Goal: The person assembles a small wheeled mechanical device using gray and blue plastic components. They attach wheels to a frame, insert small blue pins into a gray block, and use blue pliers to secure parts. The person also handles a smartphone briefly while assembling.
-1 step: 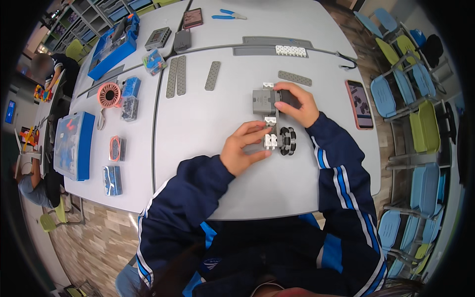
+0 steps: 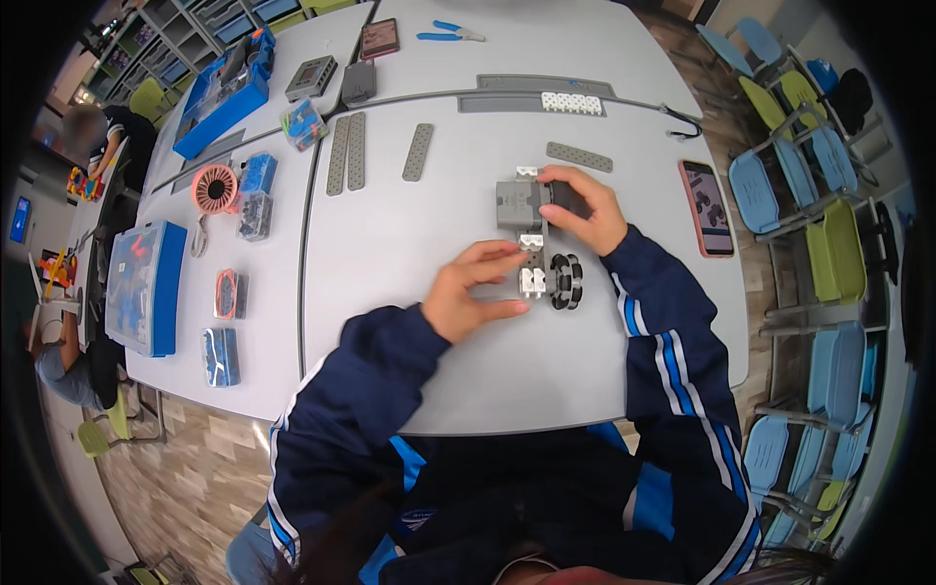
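Note:
In front of me stands a part-built toy robot assembly with a grey motor block, white connectors and a black roller-rimmed wheel at its near right. My right hand grips the far right side of the assembly, thumb and fingers around a dark part they mostly cover. At the left of the white connectors is my left hand, its fingers stretched and thumb apart. Its fingertips reach the connectors' edge; whether they touch, I cannot tell.
Grey perforated beams lie beyond the assembly, near a strip of white connectors. A phone lies at right. Blue cases, small part boxes, a pink fan and blue-handled pliers are also on the tables.
My left hand has drawn back slightly to the left, its thumb a little farther from the white connectors. My right hand keeps its grip.

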{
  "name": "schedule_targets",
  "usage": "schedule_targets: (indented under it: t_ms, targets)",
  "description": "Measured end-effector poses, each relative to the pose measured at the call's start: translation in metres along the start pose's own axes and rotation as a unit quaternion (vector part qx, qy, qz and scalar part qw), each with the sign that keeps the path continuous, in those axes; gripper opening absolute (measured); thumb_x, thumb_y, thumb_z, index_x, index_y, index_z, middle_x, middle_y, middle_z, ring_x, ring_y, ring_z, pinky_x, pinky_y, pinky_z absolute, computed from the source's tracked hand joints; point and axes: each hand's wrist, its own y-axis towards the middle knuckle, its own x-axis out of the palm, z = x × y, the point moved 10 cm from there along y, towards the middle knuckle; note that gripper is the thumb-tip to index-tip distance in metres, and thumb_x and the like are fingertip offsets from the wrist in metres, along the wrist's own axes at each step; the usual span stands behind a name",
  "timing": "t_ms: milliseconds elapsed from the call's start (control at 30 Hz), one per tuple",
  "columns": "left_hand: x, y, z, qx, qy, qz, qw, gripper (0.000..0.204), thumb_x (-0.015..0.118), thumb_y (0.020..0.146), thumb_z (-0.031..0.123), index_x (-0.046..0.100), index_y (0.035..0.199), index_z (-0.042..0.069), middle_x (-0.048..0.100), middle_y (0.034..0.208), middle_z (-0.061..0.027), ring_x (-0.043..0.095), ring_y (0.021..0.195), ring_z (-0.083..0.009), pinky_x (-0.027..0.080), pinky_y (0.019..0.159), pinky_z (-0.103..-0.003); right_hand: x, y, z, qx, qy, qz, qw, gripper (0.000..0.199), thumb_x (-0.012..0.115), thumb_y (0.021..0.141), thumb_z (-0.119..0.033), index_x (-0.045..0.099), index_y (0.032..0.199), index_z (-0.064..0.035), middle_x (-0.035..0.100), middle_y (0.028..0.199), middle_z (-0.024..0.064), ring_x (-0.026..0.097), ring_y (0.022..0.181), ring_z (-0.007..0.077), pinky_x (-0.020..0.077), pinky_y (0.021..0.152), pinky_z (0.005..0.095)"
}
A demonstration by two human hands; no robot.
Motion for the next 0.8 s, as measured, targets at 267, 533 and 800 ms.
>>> schedule_targets:
  t_ms: [267, 533, 800]
  targets:
    - [-0.19, 0.022, -0.033, 0.052, 0.629, 0.334, 0.701, 0.03, 0.07, 0.089, 0.026, 0.07, 0.113, 0.008, 0.063, 0.128, -0.0081, 0.049, 0.13, -0.0287, 0.03, 0.107, -0.048, 0.0, 0.005, 0.002, 0.017, 0.049, -0.002, 0.999, 0.034, 0.076, 0.086, -0.017, 0.062, 0.116, -0.008, 0.063, 0.118, 0.0062, 0.061, 0.109, 0.02, 0.0471, 0.096, 0.0317]
    - [-0.154, 0.007, -0.028, 0.073, 0.544, 0.28, 0.788, 0.018, 0.077, 0.078, 0.017, 0.069, 0.085, 0.003, 0.069, 0.105, -0.0083, 0.06, 0.102, -0.0285, 0.046, 0.085, -0.041, -0.001, -0.002, 0.008, 0.03, 0.043, 0.0, 0.999, 0.037, 0.078, 0.085, -0.024, 0.063, 0.116, -0.0109, 0.063, 0.119, 0.0047, 0.061, 0.107, 0.0199, 0.0495, 0.09, 0.0316]
    - [-0.152, -0.008, -0.039, -0.113, 0.425, 0.261, 0.859, 0.034, 0.073, 0.075, 0.007, 0.058, 0.106, 0.004, 0.061, 0.108, -0.0169, 0.059, 0.083, -0.0315, 0.051, 0.077, -0.041, 0.0, -0.003, 0.009, 0.03, 0.067, -0.016, 0.997, 0.035, 0.077, 0.085, -0.015, 0.061, 0.115, -0.0074, 0.059, 0.127, 0.008, 0.059, 0.113, 0.0197, 0.0492, 0.098, 0.0333]
